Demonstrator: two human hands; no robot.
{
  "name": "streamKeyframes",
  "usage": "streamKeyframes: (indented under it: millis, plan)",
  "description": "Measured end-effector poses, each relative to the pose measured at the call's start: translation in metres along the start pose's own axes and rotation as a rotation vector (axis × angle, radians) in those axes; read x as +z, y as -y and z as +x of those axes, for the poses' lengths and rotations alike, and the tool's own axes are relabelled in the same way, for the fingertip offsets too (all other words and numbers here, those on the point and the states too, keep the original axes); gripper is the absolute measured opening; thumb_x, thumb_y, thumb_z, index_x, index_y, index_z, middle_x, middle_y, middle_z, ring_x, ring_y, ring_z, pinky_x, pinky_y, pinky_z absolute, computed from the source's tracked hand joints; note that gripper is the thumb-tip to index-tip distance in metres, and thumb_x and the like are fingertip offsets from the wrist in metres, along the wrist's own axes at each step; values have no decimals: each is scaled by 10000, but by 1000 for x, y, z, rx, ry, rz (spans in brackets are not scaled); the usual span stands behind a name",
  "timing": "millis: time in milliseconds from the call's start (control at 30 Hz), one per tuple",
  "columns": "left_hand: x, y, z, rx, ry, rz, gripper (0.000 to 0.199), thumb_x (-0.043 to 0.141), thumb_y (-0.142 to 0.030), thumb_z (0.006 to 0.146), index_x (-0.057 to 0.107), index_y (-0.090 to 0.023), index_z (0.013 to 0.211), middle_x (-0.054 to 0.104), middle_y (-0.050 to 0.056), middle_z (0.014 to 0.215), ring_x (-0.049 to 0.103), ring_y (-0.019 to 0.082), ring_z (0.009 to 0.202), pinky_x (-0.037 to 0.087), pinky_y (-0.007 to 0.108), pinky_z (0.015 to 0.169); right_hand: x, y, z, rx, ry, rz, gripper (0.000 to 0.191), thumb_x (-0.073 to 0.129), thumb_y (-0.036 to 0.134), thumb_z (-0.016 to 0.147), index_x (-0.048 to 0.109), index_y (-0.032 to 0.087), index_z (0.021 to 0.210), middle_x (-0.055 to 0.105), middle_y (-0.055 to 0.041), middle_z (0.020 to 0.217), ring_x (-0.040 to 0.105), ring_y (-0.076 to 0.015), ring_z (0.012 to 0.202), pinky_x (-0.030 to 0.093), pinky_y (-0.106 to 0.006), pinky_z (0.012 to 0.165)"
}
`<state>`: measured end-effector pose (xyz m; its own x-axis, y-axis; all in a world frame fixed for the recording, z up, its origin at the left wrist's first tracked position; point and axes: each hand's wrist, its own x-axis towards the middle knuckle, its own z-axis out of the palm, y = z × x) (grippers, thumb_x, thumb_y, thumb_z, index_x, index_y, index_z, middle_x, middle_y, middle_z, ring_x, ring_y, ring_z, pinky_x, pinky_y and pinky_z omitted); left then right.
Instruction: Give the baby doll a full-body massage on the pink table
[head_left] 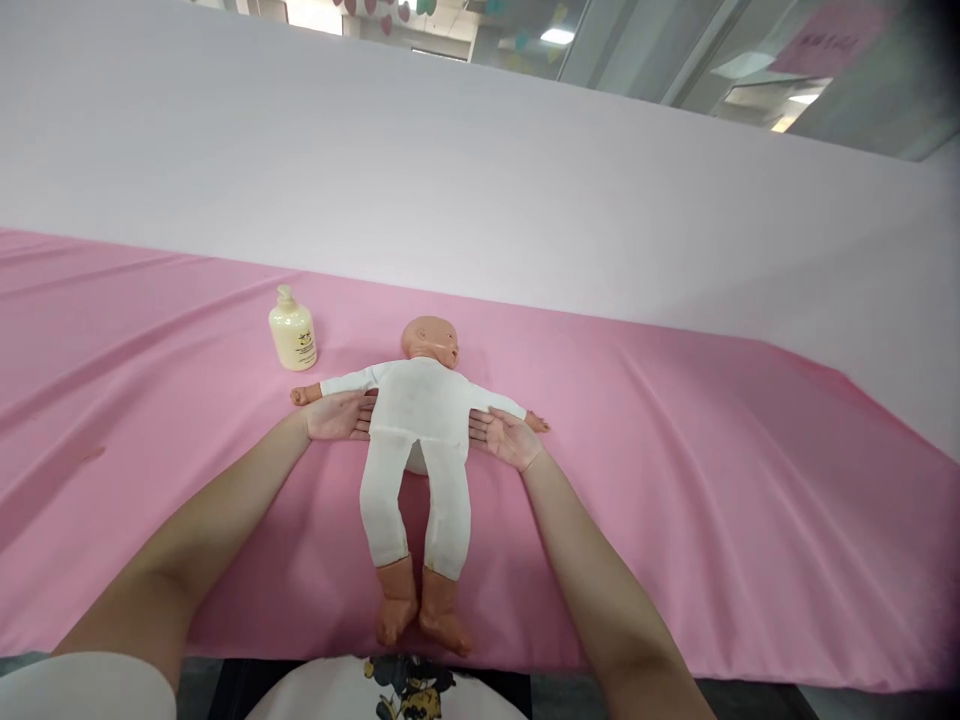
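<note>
A baby doll (421, 400) in a white long-sleeved top and white trousers lies on its back, head at the far side and bare feet toward me. Its head is turned to the right and its arms are spread. My left hand (341, 415) is palm up at the left side of the doll's torso, fingers stretched out with the tips slipped under it. On the other side my right hand (506, 437) mirrors this, palm up below the doll's sleeve. The fingertips of both hands are hidden beneath the body.
A cream pump bottle (293, 332) stands upright to the left of the doll's head. Pink cloth (660, 480) with folds covers the table. Behind it rises a white wall panel (480, 180), with glass above.
</note>
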<state>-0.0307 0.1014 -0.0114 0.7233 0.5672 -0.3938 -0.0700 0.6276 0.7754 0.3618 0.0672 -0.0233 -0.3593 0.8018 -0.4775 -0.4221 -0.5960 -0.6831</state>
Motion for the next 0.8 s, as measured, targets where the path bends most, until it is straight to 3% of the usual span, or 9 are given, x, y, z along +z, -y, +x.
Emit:
streamKeyframes:
  millis: [100,267,433,500,633,700,800]
  plan:
    - [-8,-12,-5,-42,-10,13,619,385,-546,1055,493,-133,1503,763,158,1218,722,302,1178,395,510,1216,-8,6,4,-39,-64,-27,523,299,393,1106,736,108,1139,809,-181,1118,792,-242,1056,566,-429,1120]
    - [-30,-22,-19,36,-91,-6,644,359,-521,1062,549,-52,1460,736,207,1318,696,323,1261,398,498,1222,-21,11,1,-129,-105,-25,592,275,436,1110,744,77,1156,758,-233,1280,757,-266,1193,503,-449,1206]
    - [-56,-28,-43,103,-24,14,706,363,-549,1050,474,-46,1532,794,210,1159,716,361,1226,404,585,1188,-45,21,-13,-288,-262,86,436,430,427,1060,741,128,1121,743,-241,1292,755,-301,1197,522,-476,1193]
    - [-64,-30,-46,188,-2,-57,712,373,-574,1031,477,-91,1545,806,185,1125,718,388,1224,406,624,1169,-59,24,-19,-421,-358,194,418,391,397,1047,726,155,1112,715,-226,1349,749,-294,1216,533,-516,1174]
    - [-69,-31,-45,521,-49,-311,666,369,-605,1010,553,-202,1507,716,159,1394,664,389,1327,390,603,1196,-80,26,-22,-739,-601,400,443,295,411,1032,683,196,1040,633,-174,1459,753,-210,1204,567,-461,1118]
    - [-66,-31,-42,657,-110,-409,658,350,-618,1012,576,-221,1485,669,140,1471,624,373,1386,397,580,1203,-81,26,-19,-781,-653,423,447,272,422,1038,671,221,1009,628,-166,1442,757,-181,1183,577,-431,1089]
    - [-59,-31,-36,714,-209,-486,631,344,-602,1022,608,-214,1444,675,125,1467,593,340,1428,436,533,1192,-70,29,-11,-816,-848,279,381,322,354,1022,674,237,934,680,-172,1306,778,-184,1111,580,-442,1064]
